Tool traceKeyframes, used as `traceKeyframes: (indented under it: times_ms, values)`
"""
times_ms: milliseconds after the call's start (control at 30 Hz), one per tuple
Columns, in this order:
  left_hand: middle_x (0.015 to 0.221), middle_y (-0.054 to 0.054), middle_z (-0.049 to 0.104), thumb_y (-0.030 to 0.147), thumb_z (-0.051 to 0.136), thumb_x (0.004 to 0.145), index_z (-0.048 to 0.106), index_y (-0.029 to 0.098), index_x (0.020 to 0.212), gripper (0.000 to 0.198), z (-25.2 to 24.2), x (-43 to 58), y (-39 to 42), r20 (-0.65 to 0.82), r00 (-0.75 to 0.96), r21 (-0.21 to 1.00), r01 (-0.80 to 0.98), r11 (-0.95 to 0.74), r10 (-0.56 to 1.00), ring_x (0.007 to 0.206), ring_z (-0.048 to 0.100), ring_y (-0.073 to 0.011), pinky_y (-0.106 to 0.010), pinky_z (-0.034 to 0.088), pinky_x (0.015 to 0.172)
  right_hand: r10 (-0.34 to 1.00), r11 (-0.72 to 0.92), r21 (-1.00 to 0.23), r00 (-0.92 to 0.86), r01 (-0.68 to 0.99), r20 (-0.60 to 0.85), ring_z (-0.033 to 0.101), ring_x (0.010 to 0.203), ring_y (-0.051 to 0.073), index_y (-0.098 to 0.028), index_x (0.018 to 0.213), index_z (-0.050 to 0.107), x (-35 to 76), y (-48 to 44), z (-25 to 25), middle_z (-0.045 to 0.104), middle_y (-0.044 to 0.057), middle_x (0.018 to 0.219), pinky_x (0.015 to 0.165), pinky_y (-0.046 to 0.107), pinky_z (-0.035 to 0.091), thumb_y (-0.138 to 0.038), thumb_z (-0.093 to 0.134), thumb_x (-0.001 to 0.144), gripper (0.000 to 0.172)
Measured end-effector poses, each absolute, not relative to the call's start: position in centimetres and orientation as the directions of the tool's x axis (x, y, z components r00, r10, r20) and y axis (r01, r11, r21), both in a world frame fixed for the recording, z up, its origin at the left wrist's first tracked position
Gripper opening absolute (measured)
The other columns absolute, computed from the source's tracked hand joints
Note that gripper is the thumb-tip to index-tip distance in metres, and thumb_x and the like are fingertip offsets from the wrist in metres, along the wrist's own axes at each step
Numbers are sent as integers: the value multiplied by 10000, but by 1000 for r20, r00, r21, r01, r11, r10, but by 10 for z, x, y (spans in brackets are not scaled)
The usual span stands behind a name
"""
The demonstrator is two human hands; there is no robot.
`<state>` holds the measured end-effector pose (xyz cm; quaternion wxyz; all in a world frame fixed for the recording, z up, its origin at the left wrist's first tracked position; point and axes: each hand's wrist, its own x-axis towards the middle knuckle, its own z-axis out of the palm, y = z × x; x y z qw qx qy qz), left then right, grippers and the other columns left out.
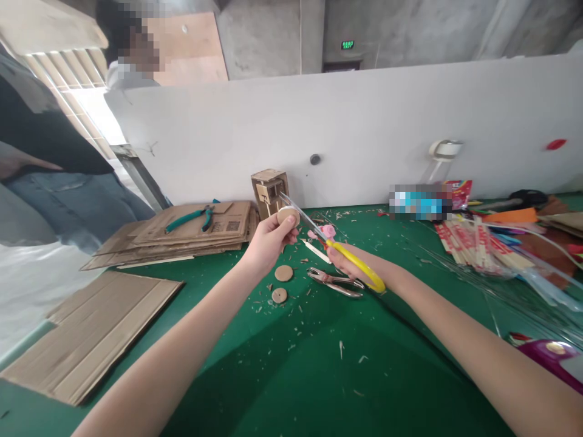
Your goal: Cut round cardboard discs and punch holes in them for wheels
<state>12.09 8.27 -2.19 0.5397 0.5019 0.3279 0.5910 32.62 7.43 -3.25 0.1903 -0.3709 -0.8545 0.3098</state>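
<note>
Head cam: left hand [273, 238] pinches a cardboard disc [288, 216] up off the green table [273, 370], probably so the yellow scissors [337, 247] gripped in the right hand [342, 262] get room beside its rim. Two loose discs [283, 273] lie nearer, likely kept handy.

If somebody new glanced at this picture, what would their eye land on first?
Most likely the yellow-handled scissors near the middle, held in the right hand, with their blades angled up toward the round cardboard disc pinched in the left hand. After that, probably the teal-handled pliers lying on the cardboard stack at left, bright against the brown.
</note>
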Motion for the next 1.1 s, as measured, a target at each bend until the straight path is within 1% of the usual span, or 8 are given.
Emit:
traceKeyframes:
  times_ms: [100,233,500,733,833,967,1033,1100]
  values:
    - [592,15,549,250,669,788,578,126,737,162,-21,118,84,251,125,937,-278,-209,960,522,486,-64,-203,376,525,736,517,-690,-675,506,57,306,548,131,-230,736,290,327,72,-29,310,-35,630,505,282,322,-714,155,877,521]
    - [595,14,539,256,652,802,567,131,721,172,-20,113,86,265,158,950,-208,-231,951,512,463,-59,-202,349,508,772,490,-685,-634,540,53,332,556,136,-226,742,308,328,73,-32,347,-25,640,513,292,330,-716,165,874,527]
    - [627,11,509,270,631,821,564,136,735,172,-15,102,90,325,238,946,-97,-311,915,538,442,-65,-209,345,511,809,500,-638,-579,585,104,361,604,143,-215,713,357,329,78,-39,402,-10,680,580,306,321,-716,227,870,542]
    - [635,11,507,269,637,822,566,142,760,158,-15,93,93,269,274,962,-45,-268,923,530,445,-61,-202,339,502,818,507,-586,-567,631,98,380,606,152,-212,712,383,328,79,-37,432,6,682,586,310,327,-716,231,866,548]
    - [604,25,476,264,640,819,543,149,728,176,-16,101,90,304,216,952,-91,-291,928,516,430,-61,-199,326,488,825,514,-588,-549,624,139,379,595,150,-215,696,373,327,79,-40,432,4,670,577,304,322,-700,230,877,538]
    - [595,39,420,281,630,827,527,150,689,217,-17,117,84,357,63,908,-259,-330,932,507,394,-56,-200,336,495,843,492,-603,-516,628,151,392,599,153,-219,692,352,323,79,-42,424,-1,654,582,302,330,-699,253,873,523]
    - [615,38,414,294,635,822,529,151,683,227,-18,120,83,359,50,898,-292,-330,932,513,387,-53,-199,333,495,848,479,-609,-513,632,134,400,607,157,-220,722,349,322,78,-41,436,3,663,591,309,340,-706,258,866,515]
    - [635,36,417,305,647,812,541,150,692,223,-18,118,84,356,80,907,-271,-323,931,519,379,-51,-199,324,492,825,496,-623,-552,605,120,397,612,158,-219,757,347,323,78,-39,437,7,679,596,314,349,-706,240,870,512]
